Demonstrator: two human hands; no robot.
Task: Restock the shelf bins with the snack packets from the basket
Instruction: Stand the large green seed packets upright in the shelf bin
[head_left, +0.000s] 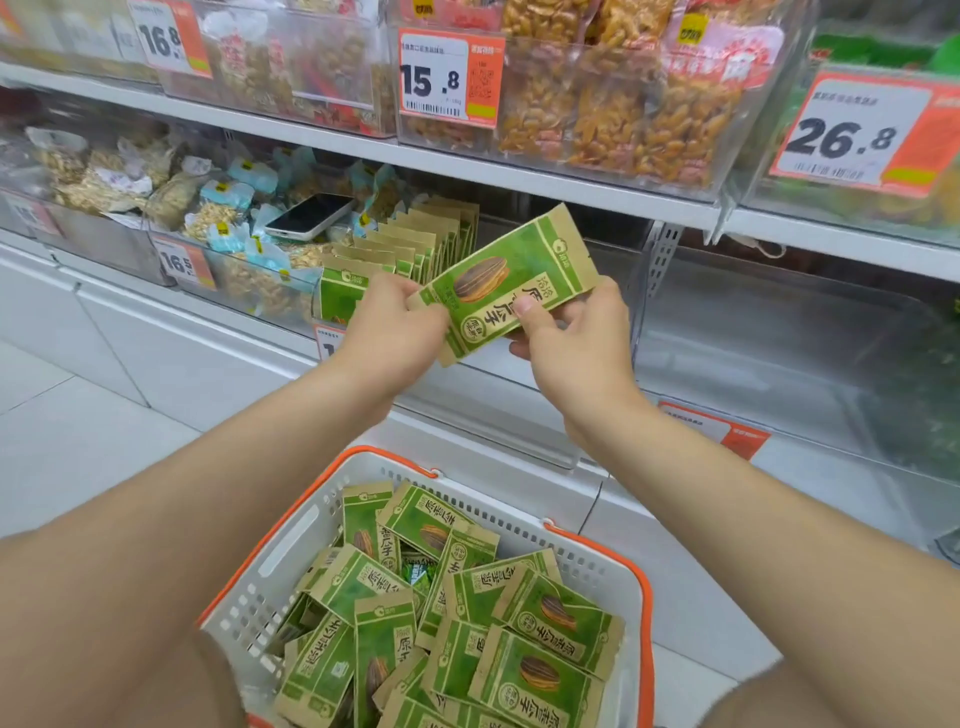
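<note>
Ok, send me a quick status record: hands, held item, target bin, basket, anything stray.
left hand: pinches the green packet's left end
right hand: grips its lower edge
green packet: tilted, in front of the bin, not in it
bin: row of matching packets upright at its left side
basket: many loose packets inside
phone: lies on bags in the neighbouring bin

Bin-front price tags: 16.8 tag (167, 39), 15.8 tag (450, 78), 26.8 tag (860, 134); lower 16.5 tag (183, 263)
</note>
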